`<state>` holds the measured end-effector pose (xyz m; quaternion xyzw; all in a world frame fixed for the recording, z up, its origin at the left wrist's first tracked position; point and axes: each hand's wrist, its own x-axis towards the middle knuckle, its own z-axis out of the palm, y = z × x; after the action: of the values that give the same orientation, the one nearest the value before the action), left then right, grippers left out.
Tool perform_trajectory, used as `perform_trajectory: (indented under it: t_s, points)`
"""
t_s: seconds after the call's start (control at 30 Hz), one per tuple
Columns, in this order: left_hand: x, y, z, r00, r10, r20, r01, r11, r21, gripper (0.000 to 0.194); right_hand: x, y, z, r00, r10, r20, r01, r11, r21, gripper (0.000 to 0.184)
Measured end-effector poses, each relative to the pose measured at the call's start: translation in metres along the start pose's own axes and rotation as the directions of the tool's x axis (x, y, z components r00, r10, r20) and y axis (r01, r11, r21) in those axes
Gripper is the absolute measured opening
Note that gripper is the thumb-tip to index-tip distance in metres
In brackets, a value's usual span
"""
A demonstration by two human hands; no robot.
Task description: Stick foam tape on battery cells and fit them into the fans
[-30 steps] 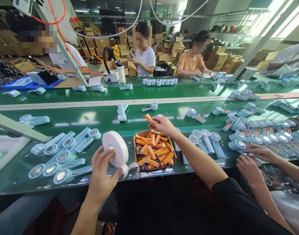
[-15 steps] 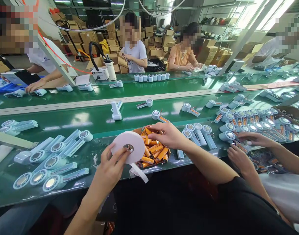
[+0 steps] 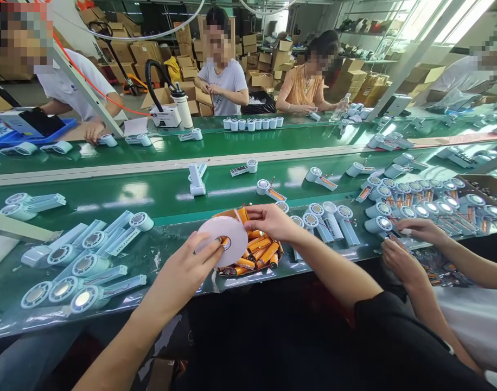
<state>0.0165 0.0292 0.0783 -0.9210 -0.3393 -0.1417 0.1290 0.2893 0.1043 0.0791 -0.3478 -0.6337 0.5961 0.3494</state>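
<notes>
My left hand [image 3: 187, 271] grips a white roll of tape [image 3: 226, 239] and holds it up over a cardboard box [image 3: 268, 266] full of orange battery cells [image 3: 265, 252]. My right hand [image 3: 271, 220] is closed on one orange cell [image 3: 242, 213] and presses it against the top edge of the roll. Both hands hover just above the box, at the near edge of the green bench [image 3: 167, 201].
Pale blue hand-fan housings lie in a group at the left [image 3: 85, 263] and in rows at the right [image 3: 411, 198]. A co-worker's two hands [image 3: 403, 250] work at the right. Several people sit across the far belt, with stacked cartons behind them.
My left hand brought the tape roll rightward over the box. My right hand came back from the belt with the orange cell and met the roll.
</notes>
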Motion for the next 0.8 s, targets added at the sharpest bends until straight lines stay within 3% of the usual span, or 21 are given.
perform_trajectory:
  t_s: [0.07, 0.13, 0.17, 0.23, 0.27, 0.3, 0.33, 0.37, 0.4, 0.47, 0.5, 0.57, 0.63, 0.67, 0.73, 0.8]
  points:
    - [0.003, 0.009, 0.009, 0.999, -0.043, 0.002, 0.043, 0.999, -0.02, 0.061, -0.004, 0.032, 0.023, 0.954, 0.007, -0.299, 0.084, 0.953, 0.29, 0.055]
    - [0.004, 0.025, 0.02, 0.999, -0.054, 0.003, 0.054, 0.996, -0.072, 0.055, -0.007, 0.051, 0.032, 0.864, 0.043, -0.501, 0.183, 0.901, 0.394, 0.057]
    - [0.005, 0.034, 0.024, 0.999, -0.035, 0.005, 0.036, 0.993, -0.113, 0.052, -0.007, 0.052, 0.025, 0.828, 0.046, -0.559, 0.215, 0.894, 0.392, 0.054]
    - [0.005, 0.049, 0.029, 0.999, 0.041, 0.028, -0.034, 0.976, -0.213, 0.05, -0.003, 0.041, -0.008, 0.76, -0.022, -0.65, 0.285, 0.909, 0.303, 0.047]
    - [0.006, 0.051, 0.029, 0.995, 0.082, 0.054, -0.065, 0.961, -0.267, 0.051, -0.001, 0.031, -0.031, 0.666, -0.105, -0.739, 0.372, 0.905, 0.207, 0.043]
    - [0.007, 0.049, 0.03, 0.991, 0.106, 0.085, -0.074, 0.945, -0.319, 0.053, 0.001, 0.02, -0.055, 0.527, -0.202, -0.826, 0.472, 0.877, 0.086, 0.038]
    - [0.01, 0.042, 0.03, 0.986, 0.108, 0.124, -0.054, 0.927, -0.372, 0.056, 0.001, 0.011, -0.075, 0.474, -0.234, -0.849, 0.509, 0.86, 0.047, 0.036]
    - [0.014, 0.029, 0.031, 0.98, 0.098, 0.173, -0.015, 0.903, -0.429, 0.06, -0.001, 0.004, -0.089, 0.45, -0.259, -0.854, 0.525, 0.851, 0.018, 0.037]
    - [0.021, 0.012, 0.033, 0.968, 0.098, 0.23, 0.031, 0.867, -0.497, 0.065, -0.004, 0.0, -0.096, 0.471, -0.272, -0.839, 0.516, 0.857, 0.011, 0.042]
    - [0.04, -0.03, 0.042, 0.943, 0.06, 0.328, 0.165, 0.772, -0.614, 0.069, -0.017, 0.003, -0.09, 0.584, -0.25, -0.772, 0.442, 0.896, 0.044, 0.057]
    - [0.053, -0.053, 0.048, 0.93, -0.009, 0.367, 0.256, 0.733, -0.63, 0.062, -0.024, 0.008, -0.081, 0.637, -0.224, -0.737, 0.394, 0.917, 0.062, 0.063]
    - [0.082, -0.094, 0.066, 0.867, -0.316, 0.384, 0.488, 0.693, -0.531, 0.046, -0.04, 0.022, -0.061, 0.694, -0.165, -0.701, 0.321, 0.942, 0.095, 0.066]
    - [0.11, -0.126, 0.085, 0.778, -0.536, 0.329, 0.629, 0.666, -0.402, 0.045, -0.053, 0.033, -0.05, 0.699, -0.134, -0.702, 0.294, 0.949, 0.111, 0.06]
    - [0.122, -0.138, 0.094, 0.748, -0.591, 0.303, 0.664, 0.661, -0.35, 0.044, -0.059, 0.037, -0.05, 0.697, -0.129, -0.705, 0.29, 0.95, 0.114, 0.057]
    - [0.139, -0.153, 0.112, 0.723, -0.633, 0.276, 0.69, 0.667, -0.279, 0.039, -0.07, 0.039, -0.059, 0.683, -0.126, -0.719, 0.295, 0.949, 0.114, 0.052]
    - [0.15, -0.158, 0.128, 0.729, -0.63, 0.268, 0.683, 0.696, -0.221, 0.033, -0.082, 0.04, -0.072, 0.654, -0.12, -0.747, 0.31, 0.943, 0.119, 0.049]
